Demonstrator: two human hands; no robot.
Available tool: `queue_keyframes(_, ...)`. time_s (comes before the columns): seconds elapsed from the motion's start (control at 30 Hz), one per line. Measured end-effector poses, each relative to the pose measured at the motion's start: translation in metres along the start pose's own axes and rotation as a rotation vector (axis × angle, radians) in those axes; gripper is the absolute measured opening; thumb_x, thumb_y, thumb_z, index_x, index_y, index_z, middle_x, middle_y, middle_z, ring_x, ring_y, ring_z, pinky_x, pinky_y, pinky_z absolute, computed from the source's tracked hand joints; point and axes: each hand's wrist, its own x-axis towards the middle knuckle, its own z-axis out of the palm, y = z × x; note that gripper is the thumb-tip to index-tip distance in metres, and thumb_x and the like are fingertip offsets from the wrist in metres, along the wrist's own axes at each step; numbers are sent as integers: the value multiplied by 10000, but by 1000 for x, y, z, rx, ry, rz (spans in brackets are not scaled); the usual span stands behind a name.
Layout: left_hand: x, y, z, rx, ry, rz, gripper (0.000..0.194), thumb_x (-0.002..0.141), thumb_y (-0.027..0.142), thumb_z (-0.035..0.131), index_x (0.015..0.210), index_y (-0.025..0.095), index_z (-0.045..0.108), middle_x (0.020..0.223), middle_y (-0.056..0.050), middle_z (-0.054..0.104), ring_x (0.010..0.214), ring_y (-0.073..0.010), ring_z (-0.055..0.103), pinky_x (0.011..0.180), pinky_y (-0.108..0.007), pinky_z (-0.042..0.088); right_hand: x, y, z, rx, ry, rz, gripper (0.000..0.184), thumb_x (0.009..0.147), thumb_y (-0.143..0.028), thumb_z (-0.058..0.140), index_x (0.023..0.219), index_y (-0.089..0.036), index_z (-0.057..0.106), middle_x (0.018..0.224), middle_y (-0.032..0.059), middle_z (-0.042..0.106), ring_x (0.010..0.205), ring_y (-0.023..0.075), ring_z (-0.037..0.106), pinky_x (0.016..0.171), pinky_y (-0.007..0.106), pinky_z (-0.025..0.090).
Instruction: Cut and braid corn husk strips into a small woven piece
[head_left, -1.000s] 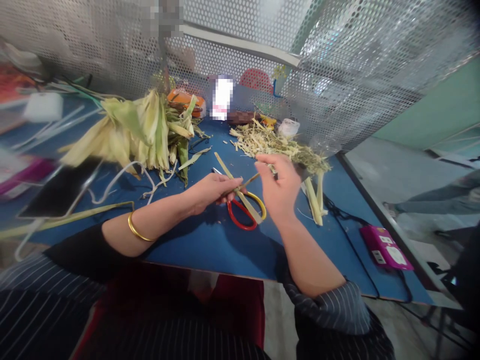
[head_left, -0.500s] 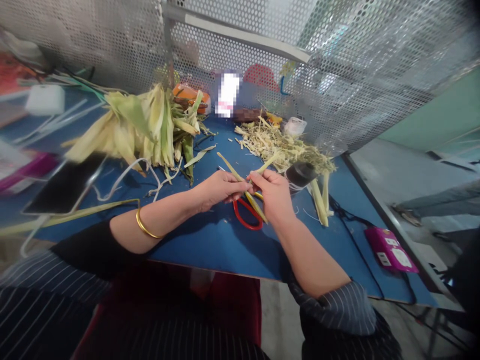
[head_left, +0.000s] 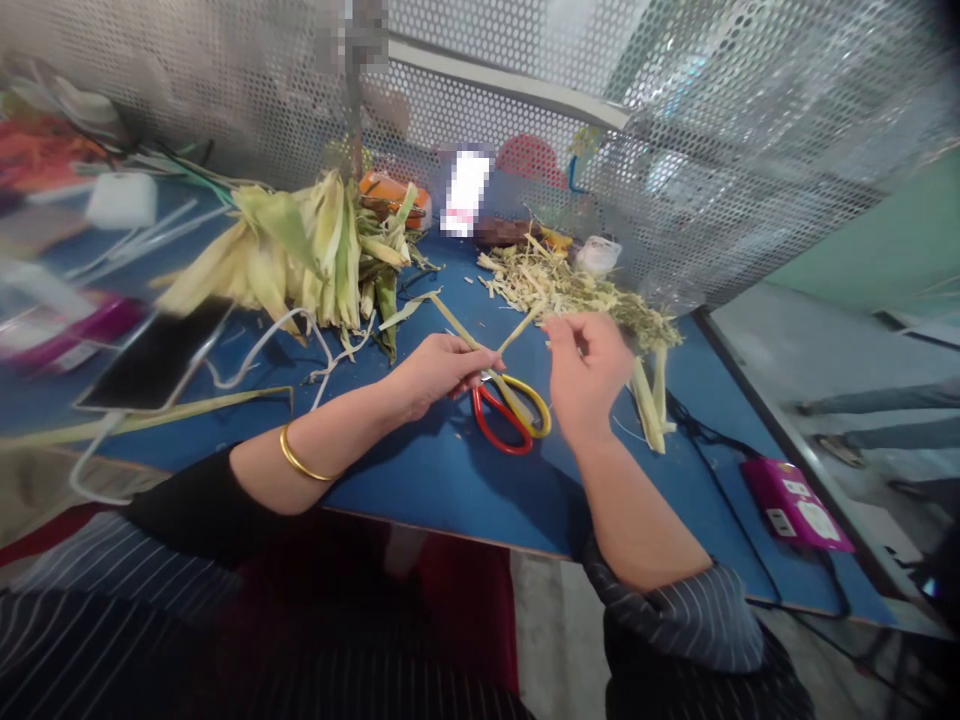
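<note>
My left hand (head_left: 442, 375) pinches crossed corn husk strips (head_left: 517, 325) between thumb and fingers above the table. One strip slants up left and down right past the fingers, and another end points up right. Just beyond that end is my right hand (head_left: 591, 365), its thumb and fingertips pressed together; whatever they hold, if anything, is too small or hidden to name. Beneath the strips lies a pair of scissors (head_left: 501, 420) with one red and one yellow handle loop, the blades mostly covered by my left hand.
A heap of corn husks (head_left: 300, 255) lies back left, near a phone (head_left: 157, 355) and a white cable (head_left: 262, 340). Shredded husk scraps (head_left: 555, 275) are piled at the back. Folded husk pieces (head_left: 651, 400) and a magenta box (head_left: 796, 505) lie right. A perforated metal screen (head_left: 480, 90) borders the table.
My right hand has let go of the husk strips and moved right, away from my left hand. The left hand keeps its pinch. The scissors' yellow loop now shows more fully. The view has shifted slightly.
</note>
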Motion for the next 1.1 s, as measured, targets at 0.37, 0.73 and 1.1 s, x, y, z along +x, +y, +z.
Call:
queue_keyframes(0.37,-4,-7,7,398,-199,145,261,738,291,553,512,161,565,484,17,523,475,-84,444,533,-238,347,-11,-10,8,-11,-433,-204,217,858,-256,554,647,-205,556,679,-5,571,701,148,544,767,324,428)
queue_keyframes(0.73,-2,-5,6,79,-172,-10,225,775,340,622,703,135,683,545,3,540,456,-57,400,469,-219,282,-1,-2,3,-45,-205,-195,166,887,-313,525,822,-216,642,859,30,658,876,175,586,857,349,423)
queue_keyframes(1.1,0,0,-4,35,-94,-26,366,793,442,626,589,139,632,559,-30,562,449,-52,399,438,-221,260,-5,5,14,600,-470,691,367,665,-524,722,749,-178,629,534,-36,532,523,117,555,593,284,480)
